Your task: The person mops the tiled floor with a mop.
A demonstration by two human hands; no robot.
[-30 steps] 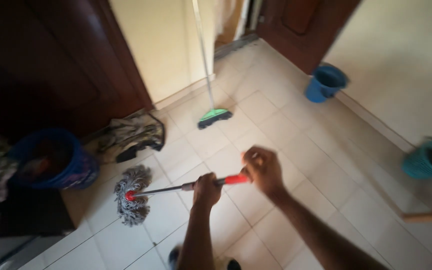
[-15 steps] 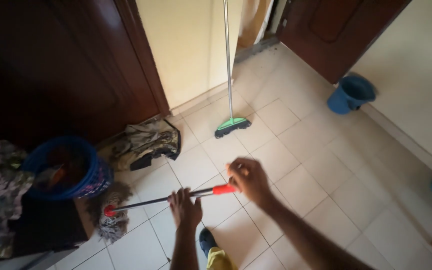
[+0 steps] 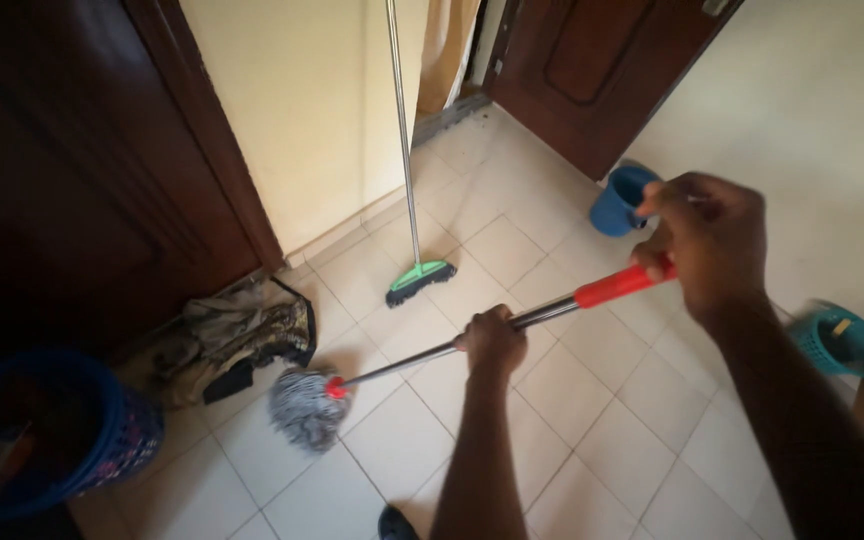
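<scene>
Both of my hands hold a string mop with a metal shaft (image 3: pixel 407 360) and a red grip (image 3: pixel 620 284). My left hand (image 3: pixel 493 341) is wrapped around the shaft midway. My right hand (image 3: pixel 704 238) grips the red top end, raised toward the right. The grey mop head (image 3: pixel 304 404) rests on the pale tiled floor (image 3: pixel 572 400), just in front of a crumpled camouflage cloth (image 3: pixel 234 333).
A green-headed broom (image 3: pixel 418 280) leans against the cream wall. A blue basket (image 3: pixel 42 440) sits at lower left, a blue bucket (image 3: pixel 620 200) by the brown door (image 3: pixel 592 70), a teal basket (image 3: pixel 842 340) at right. Dark wooden door at left.
My right hand rose up and to the right with the red grip. The mop head slid right, away from the blue basket, and the camera view shifted.
</scene>
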